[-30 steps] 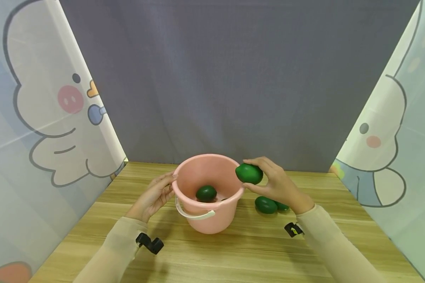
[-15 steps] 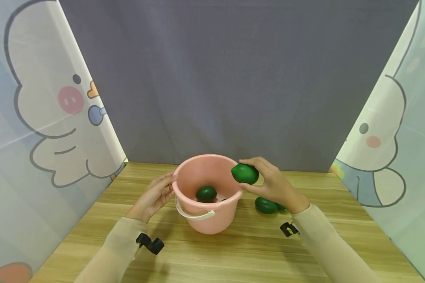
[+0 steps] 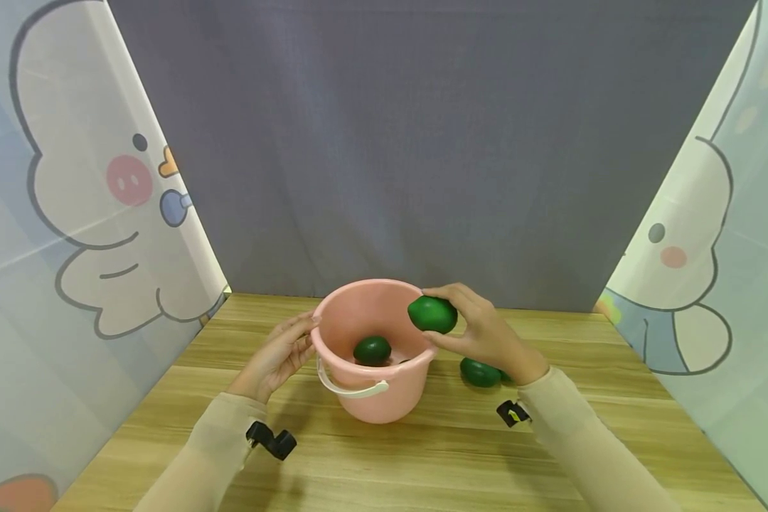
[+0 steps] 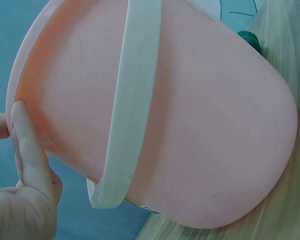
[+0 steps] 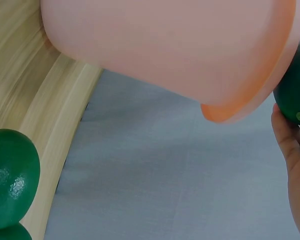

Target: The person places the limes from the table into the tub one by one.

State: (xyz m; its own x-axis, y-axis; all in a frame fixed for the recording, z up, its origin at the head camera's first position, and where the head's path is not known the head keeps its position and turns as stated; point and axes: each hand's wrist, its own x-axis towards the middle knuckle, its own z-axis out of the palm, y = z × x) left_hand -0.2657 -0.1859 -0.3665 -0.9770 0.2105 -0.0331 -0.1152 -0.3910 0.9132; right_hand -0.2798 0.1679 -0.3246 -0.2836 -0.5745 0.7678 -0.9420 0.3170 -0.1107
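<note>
A pink bucket (image 3: pixel 384 402) stands upright on the wooden table. At its left rim, my left hand (image 3: pixel 280 361) pinches the edge, with fingers on both sides of the wall in the left wrist view. My right hand (image 3: pixel 486 338) holds a green lime (image 3: pixel 432 314) between thumb and fingers, over the bucket's right rim. Inside the bucket lies another lime (image 3: pixel 372 350), and a dark sliver shows beside it near the front wall. To the right of the bucket, a lime (image 3: pixel 480 372) rests on the table, with one more partly hidden behind it under my right wrist.
The white bucket handle (image 3: pixel 353 390) hangs down at the front left. A grey cloth (image 3: pixel 397 142) rises behind the table (image 3: pixel 384 473), and printed cartoon curtains (image 3: pixel 83 270) flank both sides. Black camera mounts (image 3: pixel 271 439) sit on the wrists.
My right hand has moved slightly left with the lime, from beside the right rim to over it. My left hand and the bucket have stayed put.
</note>
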